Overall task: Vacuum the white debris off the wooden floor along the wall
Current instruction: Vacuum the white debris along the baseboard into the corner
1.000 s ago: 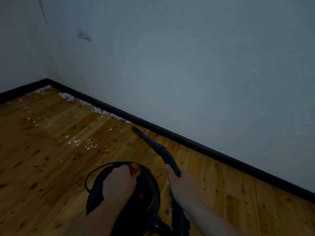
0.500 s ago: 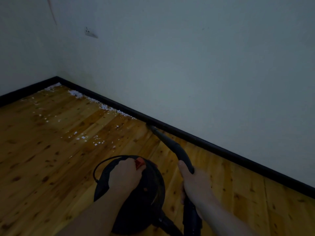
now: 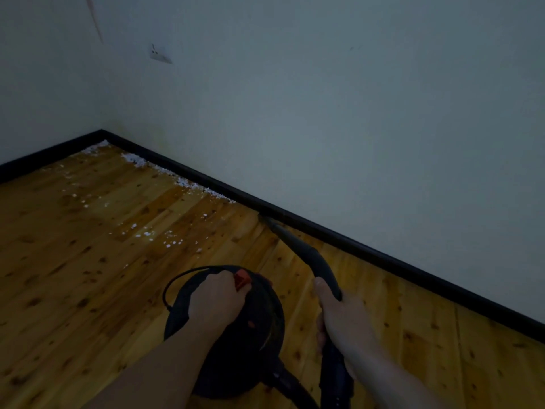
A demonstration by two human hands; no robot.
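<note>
A round black vacuum body (image 3: 256, 343) with a red switch hangs low in front of me, and my left hand (image 3: 216, 302) grips its top handle. My right hand (image 3: 342, 317) is closed around the black hose nozzle (image 3: 298, 246), whose thin tip touches the floor right at the black baseboard (image 3: 368, 249). A line of white debris (image 3: 177, 178) lies along the baseboard to the left of the tip, toward the room corner. More white specks (image 3: 165, 237) are scattered on the wooden floor (image 3: 73, 276) left of the nozzle.
Pale walls meet in a corner at the upper left, with a wall socket (image 3: 159, 54) above the debris line. A black cord (image 3: 177, 287) loops off the vacuum's left side. The floor to the right of the nozzle shows bare wood.
The nozzle tip has gone from a short way off the wall to right against the baseboard. The view has shifted so the corner and debris sit further right.
</note>
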